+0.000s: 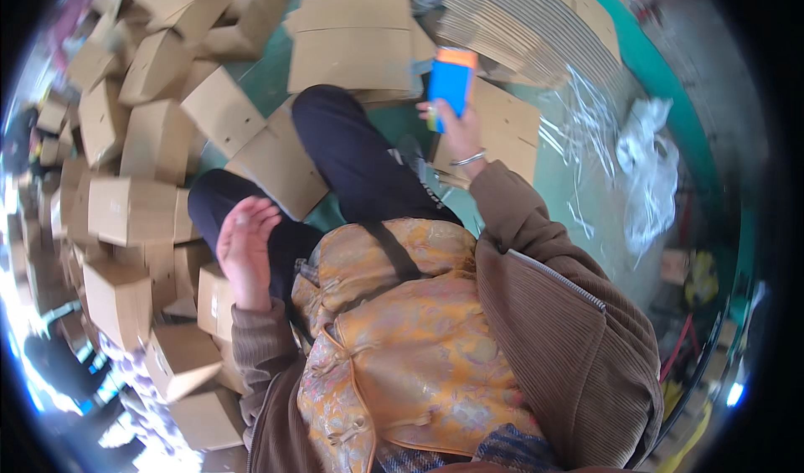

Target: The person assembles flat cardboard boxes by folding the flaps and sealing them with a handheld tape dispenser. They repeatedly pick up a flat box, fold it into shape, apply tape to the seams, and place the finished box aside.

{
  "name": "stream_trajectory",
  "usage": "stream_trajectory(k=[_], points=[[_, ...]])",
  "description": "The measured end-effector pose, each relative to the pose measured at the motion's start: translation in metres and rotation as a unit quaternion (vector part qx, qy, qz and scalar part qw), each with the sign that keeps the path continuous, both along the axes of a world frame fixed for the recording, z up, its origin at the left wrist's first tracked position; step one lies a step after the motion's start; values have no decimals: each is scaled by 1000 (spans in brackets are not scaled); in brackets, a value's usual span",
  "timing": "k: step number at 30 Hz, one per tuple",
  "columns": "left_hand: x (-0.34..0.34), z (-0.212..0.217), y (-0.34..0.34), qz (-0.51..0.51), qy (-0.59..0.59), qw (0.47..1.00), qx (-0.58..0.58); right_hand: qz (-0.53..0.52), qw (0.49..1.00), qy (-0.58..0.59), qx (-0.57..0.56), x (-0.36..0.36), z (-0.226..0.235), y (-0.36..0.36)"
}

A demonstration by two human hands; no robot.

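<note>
Held out ahead of me, my right hand grips a flat blue rectangular thing with an orange far end; its exact kind I cannot make out. Below that hand lies a flat cardboard piece. My left hand is raised beside my left knee, palm turned up, fingers loosely bent and holding nothing. In front of my legs rests a folded cardboard box, and between my knees leans another cardboard sheet with small holes.
Many made-up cardboard boxes are heaped along my left. At the far right stands a stack of flattened cartons. White plastic straps and a clear plastic bag lie on the green floor to the right.
</note>
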State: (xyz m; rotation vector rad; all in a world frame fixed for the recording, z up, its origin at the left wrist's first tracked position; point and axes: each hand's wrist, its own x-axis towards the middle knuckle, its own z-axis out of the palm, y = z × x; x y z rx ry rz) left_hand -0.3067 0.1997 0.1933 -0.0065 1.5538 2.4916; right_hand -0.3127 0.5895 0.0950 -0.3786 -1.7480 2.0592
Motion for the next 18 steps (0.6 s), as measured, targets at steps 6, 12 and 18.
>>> stream_trajectory(k=[6,12,18], points=[[-57,-30,180,-407,-4,889,-211,-426,779,-389,246,153,-133,222],[-82,-155,376,-574,73,654,-487,-381,647,-577,320,214,-199,260],[-82,-292,409,-531,-17,617,-581,-342,652,-600,314,189,-202,222]])
